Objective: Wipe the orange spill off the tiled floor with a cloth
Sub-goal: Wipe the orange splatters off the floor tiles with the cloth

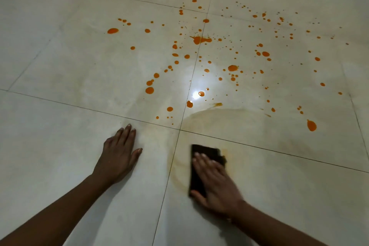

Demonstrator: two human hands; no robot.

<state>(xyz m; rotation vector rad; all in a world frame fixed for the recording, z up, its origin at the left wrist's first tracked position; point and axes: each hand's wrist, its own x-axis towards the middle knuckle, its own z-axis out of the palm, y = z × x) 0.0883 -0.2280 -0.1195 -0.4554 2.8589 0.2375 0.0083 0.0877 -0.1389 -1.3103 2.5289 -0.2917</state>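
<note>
We press our right hand (215,183), fingers spread, on the cloth (201,168); our left hand (117,158) lies flat beside; spill (199,40) beyond both.

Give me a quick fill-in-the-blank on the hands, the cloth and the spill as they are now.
1. The right hand presses the dark ____ flat on the floor.
2. The left hand rests flat on the tiles and holds ____.
3. The spilled drops are ____ in colour.
Missing words: cloth; nothing; orange.
</note>
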